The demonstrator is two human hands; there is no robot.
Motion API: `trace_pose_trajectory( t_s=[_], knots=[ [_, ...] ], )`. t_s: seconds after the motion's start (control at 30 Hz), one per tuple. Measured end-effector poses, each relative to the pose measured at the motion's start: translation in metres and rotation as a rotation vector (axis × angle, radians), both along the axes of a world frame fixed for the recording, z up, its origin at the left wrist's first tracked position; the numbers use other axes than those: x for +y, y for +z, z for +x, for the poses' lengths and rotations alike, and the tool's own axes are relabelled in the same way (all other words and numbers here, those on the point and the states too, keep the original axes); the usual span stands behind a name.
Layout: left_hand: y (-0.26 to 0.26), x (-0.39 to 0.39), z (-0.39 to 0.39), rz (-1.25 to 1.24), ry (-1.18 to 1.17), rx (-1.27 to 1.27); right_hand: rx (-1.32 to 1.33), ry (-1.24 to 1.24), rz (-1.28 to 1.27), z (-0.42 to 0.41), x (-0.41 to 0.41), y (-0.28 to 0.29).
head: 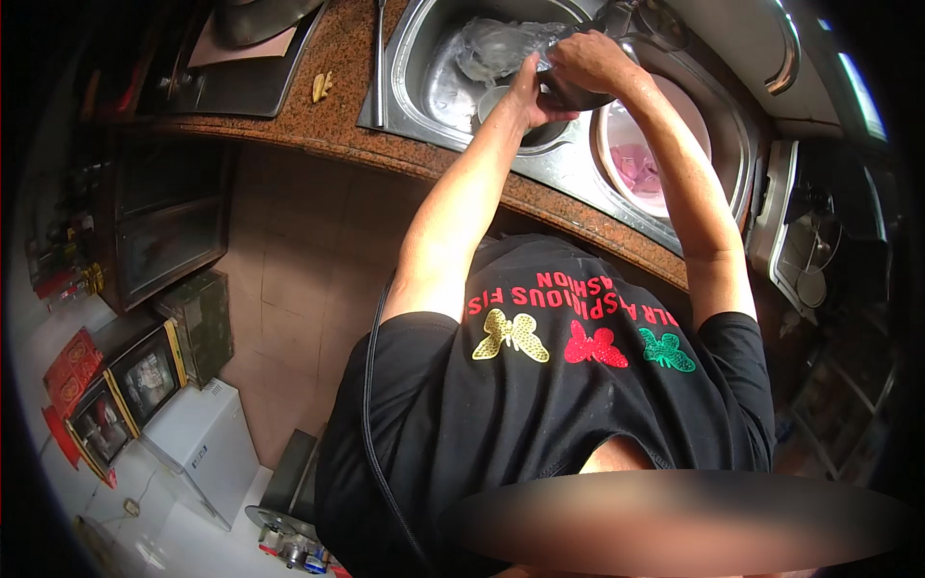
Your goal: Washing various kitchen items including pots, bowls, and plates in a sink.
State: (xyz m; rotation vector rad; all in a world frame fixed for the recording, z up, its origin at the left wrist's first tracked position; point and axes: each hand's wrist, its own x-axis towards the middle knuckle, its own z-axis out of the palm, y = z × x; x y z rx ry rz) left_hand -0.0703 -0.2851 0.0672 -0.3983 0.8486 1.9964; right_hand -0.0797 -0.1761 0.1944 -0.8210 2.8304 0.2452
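My left hand [533, 100] cups the near left side of a dark bowl-like vessel [578, 92], its thumb raised and its fingers under the vessel. My right hand [589, 59] is bent over the top of the same vessel; its fingertips are hidden, so what they grip cannot be made out. Both hands are above the left bowl of a stainless steel double sink [439, 92]. Behind them in that bowl lies a crumpled clear plastic bag [491, 52]. A pale round dish [491, 103] shows partly behind my left wrist. Below my right forearm, a pale round basin [608, 155] holds pink pieces [636, 167], apparently in water.
Yellowish pieces [321, 87] lie on the speckled granite counter [340, 43] left of the sink. Farther left is a dark hob [231, 94] with a pan [256, 22]. A curved metal handle or pipe [784, 50] projects at the upper right. A white cabinet-like appliance [206, 441] stands lower left.
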Motion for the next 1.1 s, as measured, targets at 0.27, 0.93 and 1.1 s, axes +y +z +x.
trace_pose_trajectory(
  t_s=[0.27,0.93,1.1],
  knots=[
    [-0.004,0.017,0.016,0.497,-0.093,0.015,0.014,0.126,0.177,-0.014,-0.036,0.001],
    [0.011,0.111,0.053,0.1,0.037,0.677,-0.33,-0.371,-0.546,0.052,0.123,0.042],
    [-0.033,0.157,0.064,0.057,0.11,0.439,0.408,-0.752,-0.695,0.104,0.238,-0.102]
  ],
)
